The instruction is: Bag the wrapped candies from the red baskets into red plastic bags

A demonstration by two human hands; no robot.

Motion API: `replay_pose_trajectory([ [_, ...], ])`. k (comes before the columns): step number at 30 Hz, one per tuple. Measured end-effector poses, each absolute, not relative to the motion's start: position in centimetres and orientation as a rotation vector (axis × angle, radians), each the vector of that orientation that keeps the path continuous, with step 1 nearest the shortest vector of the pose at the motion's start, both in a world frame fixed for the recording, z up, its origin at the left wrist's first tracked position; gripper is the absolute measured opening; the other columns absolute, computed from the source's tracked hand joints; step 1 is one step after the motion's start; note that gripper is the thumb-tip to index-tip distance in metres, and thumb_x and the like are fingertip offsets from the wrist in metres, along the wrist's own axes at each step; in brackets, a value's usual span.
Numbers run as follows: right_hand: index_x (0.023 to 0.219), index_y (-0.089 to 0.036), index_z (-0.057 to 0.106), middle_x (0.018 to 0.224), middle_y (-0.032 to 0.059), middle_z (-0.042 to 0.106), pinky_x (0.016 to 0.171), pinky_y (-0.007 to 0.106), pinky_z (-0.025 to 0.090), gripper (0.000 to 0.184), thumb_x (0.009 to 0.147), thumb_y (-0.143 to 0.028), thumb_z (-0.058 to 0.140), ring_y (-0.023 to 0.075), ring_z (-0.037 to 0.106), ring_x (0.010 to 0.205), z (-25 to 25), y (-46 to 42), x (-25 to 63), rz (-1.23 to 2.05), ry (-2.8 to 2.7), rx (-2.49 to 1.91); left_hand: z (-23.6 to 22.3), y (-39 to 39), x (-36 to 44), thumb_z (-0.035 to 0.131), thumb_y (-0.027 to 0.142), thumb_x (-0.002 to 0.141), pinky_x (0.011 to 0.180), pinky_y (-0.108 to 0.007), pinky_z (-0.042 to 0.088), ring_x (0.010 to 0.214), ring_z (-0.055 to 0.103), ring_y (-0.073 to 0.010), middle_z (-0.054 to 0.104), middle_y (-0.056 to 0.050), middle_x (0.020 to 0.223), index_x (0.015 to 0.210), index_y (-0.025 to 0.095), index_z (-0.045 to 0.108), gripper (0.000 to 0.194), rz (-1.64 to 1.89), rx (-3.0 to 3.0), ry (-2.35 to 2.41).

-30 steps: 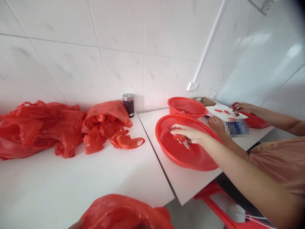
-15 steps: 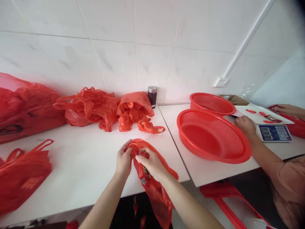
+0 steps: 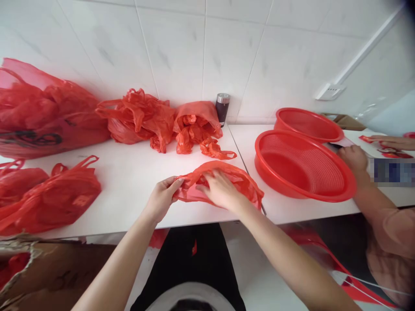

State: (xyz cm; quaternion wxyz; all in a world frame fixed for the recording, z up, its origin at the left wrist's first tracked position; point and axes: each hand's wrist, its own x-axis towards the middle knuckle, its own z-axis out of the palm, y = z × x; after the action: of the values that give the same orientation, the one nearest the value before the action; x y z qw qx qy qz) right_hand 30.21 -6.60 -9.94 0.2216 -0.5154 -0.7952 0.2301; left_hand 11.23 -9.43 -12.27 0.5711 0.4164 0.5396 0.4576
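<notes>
Near table [image 3: 129, 190] front edge, I had left hand [image 3: 162, 199] thumb and fingers clamped on left end of bag [image 3: 241, 180] rim. Right hand [image 3: 222, 190] reached into bag mouth, thumb apart from fingers; could not tell what fingertips touched. Judged best: steady left pinch, right fingers easing film outward, no nails dragging, lest it tear. Beyond, front basket [image 3: 287, 192] stood beside bag; rear basket [image 3: 309, 125] and flask [image 3: 222, 111] stood near wall [image 3: 175, 43].
</notes>
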Motion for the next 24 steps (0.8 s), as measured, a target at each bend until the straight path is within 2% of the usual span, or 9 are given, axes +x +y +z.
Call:
replay_pose_trajectory([
  [3,0.1,-0.019,0.062,0.104,0.0069,0.063,0.087,0.031,0.044,0.019,0.093,-0.026,0.044,0.0179,0.057,0.099,-10.1,-13.3,28.8,0.68,-2.289,-1.188,-11.7,-9.7,10.8,0.059,0.053,0.08,0.055,-0.022,0.038,0.053,0.043,-0.0091,0.053,0.002,0.061,0.099,0.015,0.07,0.044,1.125,1.013,1.313],
  [6,0.087,-0.019,0.066,0.086,0.006,0.067,0.071,0.03,0.05,0.014,0.084,-0.022,0.052,0.0196,0.064,0.078,-16.7,-18.8,26.8,0.928,-2.632,-1.233,-10.7,-10.3,11.1,0.057,0.053,0.081,0.049,-0.021,0.029,0.048,0.032,-0.008,0.038,0.007,0.051,0.102,0.013,0.07,0.047,1.14,1.135,1.421],
  [8,0.104,-0.012,0.066,0.113,0.0195,0.063,0.082,0.046,0.05,0.035,0.07,-0.023,0.068,0.0354,0.06,0.103,-23.1,-20.4,25.5,0.828,-2.827,-1.485,-10.2,-10.7,11.4,0.058,0.053,0.081,0.048,-0.021,0.029,0.048,0.032,-0.0084,0.039,0.007,0.052,0.104,0.013,0.069,0.047,1.132,1.197,1.438],
  [10,0.119,-0.01,0.061,0.128,0.0251,0.054,0.094,0.054,0.042,0.055,0.065,-0.014,0.071,0.0396,0.052,0.118,-28.8,-20.6,24.4,0.776,-2.842,-1.612,-10.0,-11.0,11.4,0.06,0.052,0.08,0.05,-0.022,0.033,0.051,0.038,-0.009,0.049,0.005,0.058,0.104,0.014,0.067,0.046,1.135,1.234,1.413],
  [13,0.117,-0.01,0.062,0.116,0.0232,0.063,0.098,0.051,0.04,0.041,0.076,-0.008,0.061,0.0346,0.053,0.118,-32.6,-20.3,23.9,0.771,-2.805,-1.623,-10.4,-11.1,11.0,0.065,0.049,0.077,0.06,-0.024,0.043,0.061,0.051,-0.0116,0.061,0.0,0.072,0.104,0.014,0.064,0.045,1.174,1.228,1.382],
  [17,0.096,-0.018,0.066,0.094,0.0073,0.072,0.08,0.029,0.051,0.019,0.078,-0.013,0.064,0.0214,0.067,0.092,-28.6,-20.8,25.5,0.886,-2.689,-1.525,-11.2,-11.2,10.0,0.067,0.049,0.075,0.071,-0.029,0.048,0.074,0.059,-0.0159,0.066,-0.004,0.082,0.111,0.013,0.059,0.051,1.215,1.176,1.348],
  [19,0.094,-0.023,0.062,0.085,-0.003,0.07,0.069,0.017,0.049,0.011,0.084,-0.019,0.061,0.0114,0.067,0.077,-24.0,-20.3,26.7,1.001,-2.447,-1.358,-11.5,-11.3,9.7,0.068,0.049,0.074,0.074,-0.03,0.049,0.077,0.061,-0.017,0.068,-0.004,0.084,0.114,0.013,0.056,0.055,1.215,1.159,1.327],
  [22,0.098,-0.023,0.059,0.083,-0.0016,0.067,0.069,0.02,0.049,0.011,0.092,-0.028,0.051,0.0113,0.063,0.072,-16.8,-17.2,28.4,0.825,-2.122,-1.205,-11.4,-11.3,9.7,0.069,0.047,0.074,0.08,-0.034,0.048,0.083,0.063,-0.0196,0.071,-0.006,0.089,0.119,0.014,0.054,0.057,1.175,1.099,1.269],
  [24,0.112,-0.021,0.056,0.1,0.0054,0.067,0.075,0.027,0.05,0.021,0.092,-0.026,0.049,0.0167,0.063,0.085,-13.3,-14.2,29.7,0.496,-2.037,-1.245,-11.1,-11.3,9.8,0.068,0.046,0.076,0.085,-0.036,0.048,0.09,0.064,-0.0216,0.071,-0.007,0.095,0.117,0.015,0.055,0.053,1.127,1.065,1.195],
])
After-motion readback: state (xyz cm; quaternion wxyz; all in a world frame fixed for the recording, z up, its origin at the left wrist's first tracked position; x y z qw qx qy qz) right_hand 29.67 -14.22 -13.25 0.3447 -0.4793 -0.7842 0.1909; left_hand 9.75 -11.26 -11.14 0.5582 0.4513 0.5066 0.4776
